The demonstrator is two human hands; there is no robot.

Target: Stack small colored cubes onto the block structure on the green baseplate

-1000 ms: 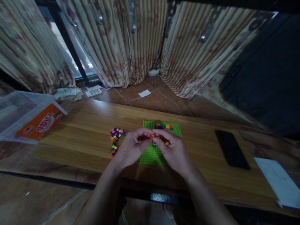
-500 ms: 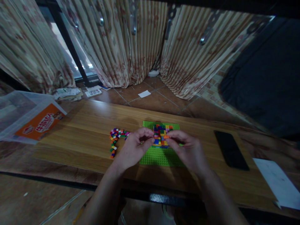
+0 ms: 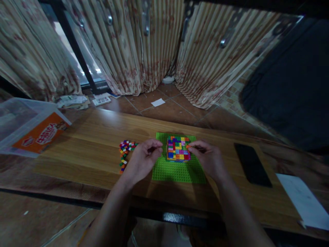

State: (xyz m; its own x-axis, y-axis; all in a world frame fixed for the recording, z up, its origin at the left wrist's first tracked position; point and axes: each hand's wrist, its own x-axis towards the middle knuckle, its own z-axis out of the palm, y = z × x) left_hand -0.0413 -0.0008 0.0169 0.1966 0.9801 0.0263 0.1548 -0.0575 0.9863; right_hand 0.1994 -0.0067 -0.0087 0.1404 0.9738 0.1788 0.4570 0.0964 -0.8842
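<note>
Striped curtains point(image 3: 128, 51) are hanging at twelve o'clock, beyond a wooden table point(image 3: 97, 144). Taking the brick block as the clock's centre, the right hand point(image 3: 209, 159) is working at three o'clock, its thumb and forefinger closing on a small orange brick point(image 3: 187, 146) at the block's edge — whether that brick is pressed home, I cannot tell. At nine o'clock the left hand point(image 3: 144, 156) is hovering beside the block, fingers curling, thumb and forefinger slightly parted with nothing showing between them. Between the hands, the multicoloured brick block point(image 3: 178, 149) is standing on the green baseplate point(image 3: 172, 172), towards its far side, with studs showing at six o'clock. Building looks well along: more than one layer seems to be showing on the near face, and colours are covering most of the top. Loose bricks point(image 3: 127, 146) are lying unused past the left hand at nine o'clock — a fair number. Farther out, a dark phone point(image 3: 253, 164) is resting at three o'clock and a clear plastic box point(image 3: 31, 106) is sitting towards ten.
</note>
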